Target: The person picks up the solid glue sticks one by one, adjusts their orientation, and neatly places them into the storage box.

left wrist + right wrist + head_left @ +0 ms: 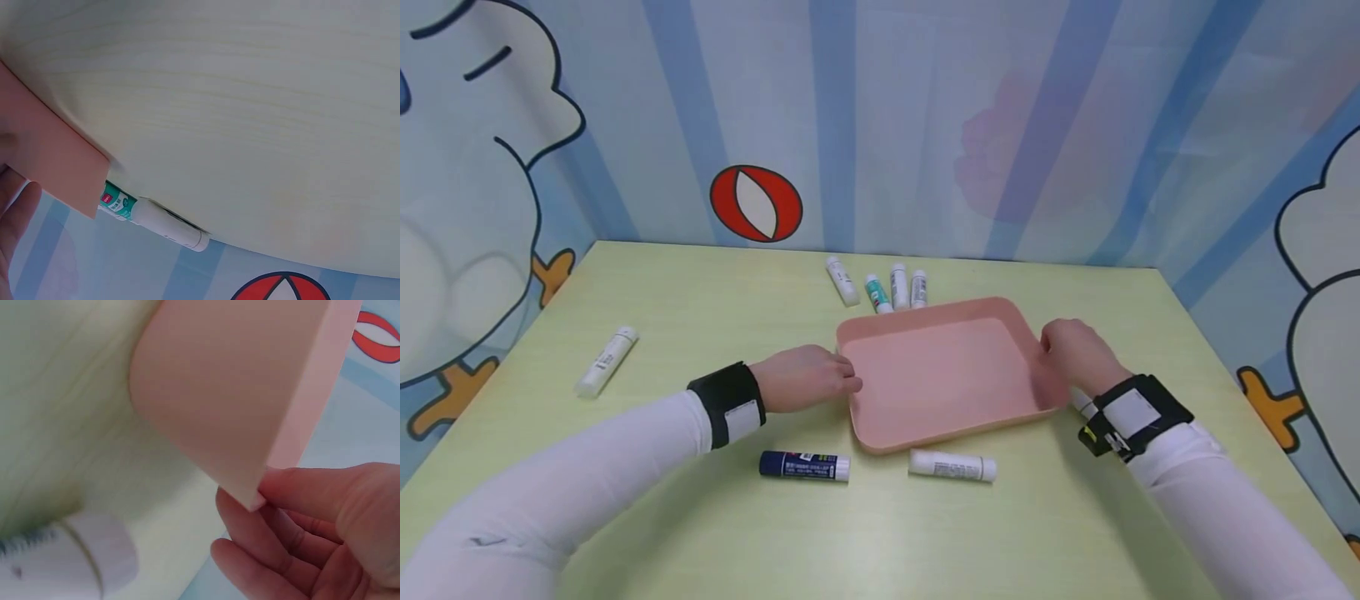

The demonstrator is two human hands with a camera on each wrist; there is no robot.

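Note:
A shallow pink tray [951,375] lies between my two hands, with nothing inside it. My left hand [805,379] grips its left rim. At the opposite side, my right hand [1084,357] pinches the right rim; in the right wrist view the thumb and fingers [306,494] close on the tray's edge [244,394]. A dark blue glue stick [805,466] and a white glue stick [952,466] lie in front of the tray. Under my right wrist, another white tube [1084,403] is partly hidden.
Behind the tray lie a teal glue stick [878,294] and several white ones, including one white stick [842,281] farther left. Another white glue stick [607,362] lies on the table's left side. A cartoon-printed backdrop [895,125] stands along the table's back edge.

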